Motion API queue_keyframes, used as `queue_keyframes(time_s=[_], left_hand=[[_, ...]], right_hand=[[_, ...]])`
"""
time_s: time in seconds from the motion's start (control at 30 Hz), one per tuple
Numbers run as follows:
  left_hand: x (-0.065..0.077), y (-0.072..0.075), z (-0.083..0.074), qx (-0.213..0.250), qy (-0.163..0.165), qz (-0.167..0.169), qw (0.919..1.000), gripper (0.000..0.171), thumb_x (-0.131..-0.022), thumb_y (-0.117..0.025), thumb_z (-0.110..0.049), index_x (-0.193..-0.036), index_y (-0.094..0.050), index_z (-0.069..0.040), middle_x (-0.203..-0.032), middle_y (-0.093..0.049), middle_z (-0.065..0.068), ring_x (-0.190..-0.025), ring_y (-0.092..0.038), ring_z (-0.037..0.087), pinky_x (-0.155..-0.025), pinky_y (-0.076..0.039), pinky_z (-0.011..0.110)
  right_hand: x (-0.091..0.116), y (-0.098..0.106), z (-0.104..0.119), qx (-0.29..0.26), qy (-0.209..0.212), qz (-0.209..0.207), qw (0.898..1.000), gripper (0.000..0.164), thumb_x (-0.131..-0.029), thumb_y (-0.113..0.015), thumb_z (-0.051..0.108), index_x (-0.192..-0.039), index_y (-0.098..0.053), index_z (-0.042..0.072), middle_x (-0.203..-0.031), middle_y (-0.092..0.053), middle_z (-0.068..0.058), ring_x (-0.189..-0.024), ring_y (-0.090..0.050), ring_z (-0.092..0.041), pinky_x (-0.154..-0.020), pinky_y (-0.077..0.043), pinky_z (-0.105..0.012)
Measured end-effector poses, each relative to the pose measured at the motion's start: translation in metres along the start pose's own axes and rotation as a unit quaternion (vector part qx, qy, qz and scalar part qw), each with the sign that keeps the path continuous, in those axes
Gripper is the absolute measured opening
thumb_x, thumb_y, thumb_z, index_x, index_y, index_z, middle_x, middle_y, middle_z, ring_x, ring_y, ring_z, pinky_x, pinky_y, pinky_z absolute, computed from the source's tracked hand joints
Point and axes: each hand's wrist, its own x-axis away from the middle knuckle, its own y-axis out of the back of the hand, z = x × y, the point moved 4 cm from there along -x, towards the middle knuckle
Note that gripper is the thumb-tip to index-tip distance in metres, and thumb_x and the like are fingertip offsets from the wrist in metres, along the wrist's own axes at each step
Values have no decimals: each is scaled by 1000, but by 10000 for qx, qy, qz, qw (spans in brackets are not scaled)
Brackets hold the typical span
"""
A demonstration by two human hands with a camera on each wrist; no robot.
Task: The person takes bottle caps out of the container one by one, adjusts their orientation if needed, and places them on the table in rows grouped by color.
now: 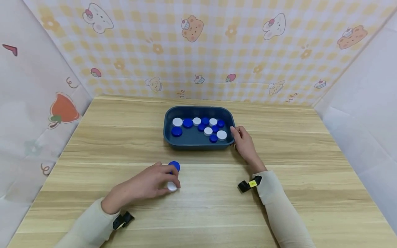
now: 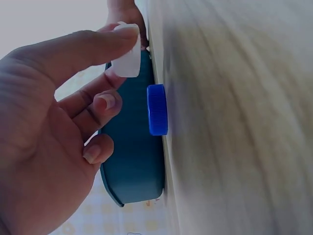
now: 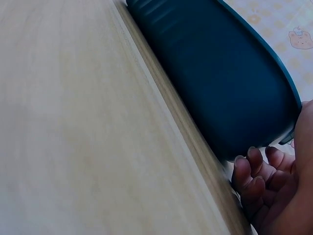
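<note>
The head view is bright and even, with pale glare on the table [image 1: 204, 193] toward six o'clock. Both wrist views are dimmer; the left burns out to white at eleven, its table blurred at three. In the right, the tray [image 3: 220, 73] looks dark toward one o'clock.

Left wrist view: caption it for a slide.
Left hand pinches a white cap; blue cap and teal tray beyond.

Off-wht sleeves [image 1: 283, 210] – blk wrist cams [image 1: 244, 186], R w/ yel. label [image 1: 252, 183] – L prob. too.
</note>
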Motion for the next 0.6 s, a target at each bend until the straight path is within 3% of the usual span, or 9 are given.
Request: queue_keyframes(time_s=[0.3,0.6], left_hand=[[1,-2,3,-185,129,130,9997,22,-80,-78,-13,-96,-71,-26,-102,-55,-11,-82,-43,10,-69,-33,26],[2,-3,5,-148,69,265,9995,24,-79,-79,-11,-96,-70,-27,-102,-56,-10,-85,-46,10,-70,-34,26]], right_hand=[[-23,-1,-39,-99,-36,-30,9999,44,-99,-43,47,-106,-50,4,-81,-53,-10,-68,-50,-34,-53,-39,-26],[-26,-3,-47,-52,151,-185,9997,51,-95,-43,58,-102,-49,8,-79,-54,-11,-61,-48,-25,-51,-38,-26]])
